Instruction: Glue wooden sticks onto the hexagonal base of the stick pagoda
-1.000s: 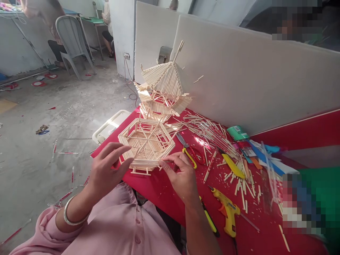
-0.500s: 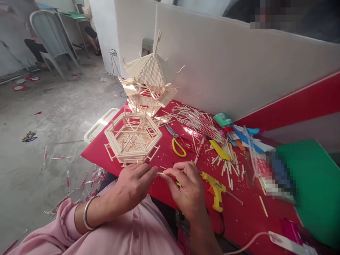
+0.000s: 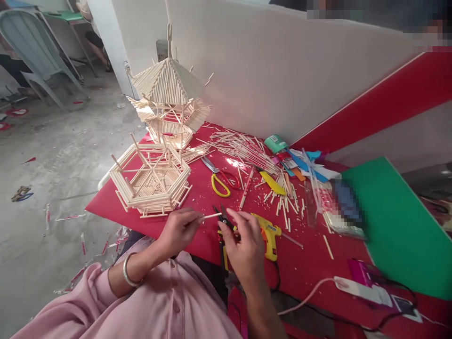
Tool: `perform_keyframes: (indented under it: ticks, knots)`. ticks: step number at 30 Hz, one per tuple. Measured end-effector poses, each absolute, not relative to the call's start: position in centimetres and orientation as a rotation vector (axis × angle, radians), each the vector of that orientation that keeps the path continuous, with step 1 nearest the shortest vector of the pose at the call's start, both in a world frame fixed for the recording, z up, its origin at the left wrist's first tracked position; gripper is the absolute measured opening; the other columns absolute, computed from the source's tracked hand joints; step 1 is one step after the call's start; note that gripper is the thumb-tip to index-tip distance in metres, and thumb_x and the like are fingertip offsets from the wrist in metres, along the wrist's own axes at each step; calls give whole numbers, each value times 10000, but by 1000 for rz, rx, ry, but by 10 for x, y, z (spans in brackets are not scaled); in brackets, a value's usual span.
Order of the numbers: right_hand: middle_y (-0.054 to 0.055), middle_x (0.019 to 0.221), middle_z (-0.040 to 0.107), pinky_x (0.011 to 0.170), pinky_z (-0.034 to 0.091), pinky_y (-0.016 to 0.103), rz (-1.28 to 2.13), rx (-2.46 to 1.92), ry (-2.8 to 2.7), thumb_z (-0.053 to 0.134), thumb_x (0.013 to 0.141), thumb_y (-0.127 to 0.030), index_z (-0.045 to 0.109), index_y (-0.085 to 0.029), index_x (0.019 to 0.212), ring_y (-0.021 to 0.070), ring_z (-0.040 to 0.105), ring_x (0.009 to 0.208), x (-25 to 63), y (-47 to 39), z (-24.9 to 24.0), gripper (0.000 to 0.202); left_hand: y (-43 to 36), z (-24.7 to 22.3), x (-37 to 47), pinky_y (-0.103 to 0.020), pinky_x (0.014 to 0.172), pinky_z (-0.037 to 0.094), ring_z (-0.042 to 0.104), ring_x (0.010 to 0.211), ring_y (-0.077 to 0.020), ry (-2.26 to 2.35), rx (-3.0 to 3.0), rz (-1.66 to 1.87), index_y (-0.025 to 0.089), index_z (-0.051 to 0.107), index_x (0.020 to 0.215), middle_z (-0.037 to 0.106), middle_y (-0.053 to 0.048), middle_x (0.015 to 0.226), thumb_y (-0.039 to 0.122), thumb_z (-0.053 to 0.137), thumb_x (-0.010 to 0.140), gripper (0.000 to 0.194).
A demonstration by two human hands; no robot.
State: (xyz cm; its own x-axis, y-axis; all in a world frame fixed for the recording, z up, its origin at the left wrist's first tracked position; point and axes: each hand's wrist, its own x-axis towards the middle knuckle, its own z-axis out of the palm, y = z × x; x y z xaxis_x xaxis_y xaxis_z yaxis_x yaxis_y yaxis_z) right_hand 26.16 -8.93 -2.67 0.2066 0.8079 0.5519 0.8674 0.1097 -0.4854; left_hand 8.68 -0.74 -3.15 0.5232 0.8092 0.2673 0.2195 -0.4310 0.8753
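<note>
My left hand (image 3: 179,230) pinches one end of a short pale wooden stick (image 3: 213,215), which points to the right. My right hand (image 3: 245,242) is beside the stick's free end, thumb and fingers apart with nothing gripped. Under and beside its fingertips lie pliers with dark jaws and yellow-black handles (image 3: 223,256), partly hidden by the hand. Just beyond my left hand stands a hexagonal stick frame (image 3: 155,203) with a woven-looking spiral floor and upright posts. Behind it rises a stick pagoda model (image 3: 165,87) with a pointed roof.
Scissors (image 3: 221,186) with one yellow and one red handle, a yellow utility knife (image 3: 272,182) and loose sticks (image 3: 243,150) lie on the red table (image 3: 307,273). A yellow glue gun (image 3: 270,238) is right of my right hand. A green board (image 3: 409,230) and power strip (image 3: 363,291) are farther right.
My hands have come apart: the right has let go of the stick and opened, while the left keeps it. The pliers now show between them. The view has shifted right.
</note>
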Motion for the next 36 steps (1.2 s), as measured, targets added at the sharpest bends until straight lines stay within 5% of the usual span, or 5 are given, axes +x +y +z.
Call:
perform_keyframes:
  ticks: [9,14,23,36]
  knots:
    - [102,1099,672,808,546,362,290,-1899,-1838,505,946,-491,647,-217,1198,239,657,995,322,-62,-36,398,-9,-32,93,-243,615,420,550,625,-145,943,1612,782,143,752,792,629,-54,645,515,558,901,434]
    - [148,1137,677,848,530,427,216,-2091,-2055,521,929,-393,642,-163,1241,298,653,1022,335,-8,-13,406,-11,-29,87,-237,594,406,524,618,-133,942,1482,771,119,741,788,627,-47,659,531,577,881,452]
    - [127,1139,689,879,519,398,233,-1989,-2192,513,939,-383,663,-194,1225,273,647,1049,321,15,-22,374,-9,-40,84,-226,559,348,460,587,-109,988,1261,751,107,711,750,570,-19,619,580,634,813,483]
    - [241,1198,613,886,465,429,155,-2471,-2205,507,934,-397,477,-119,1412,346,606,1104,346,69,-46,554,-8,-36,84,-218,537,344,452,573,-105,984,1133,768,115,691,713,554,-7,594,590,666,759,478]
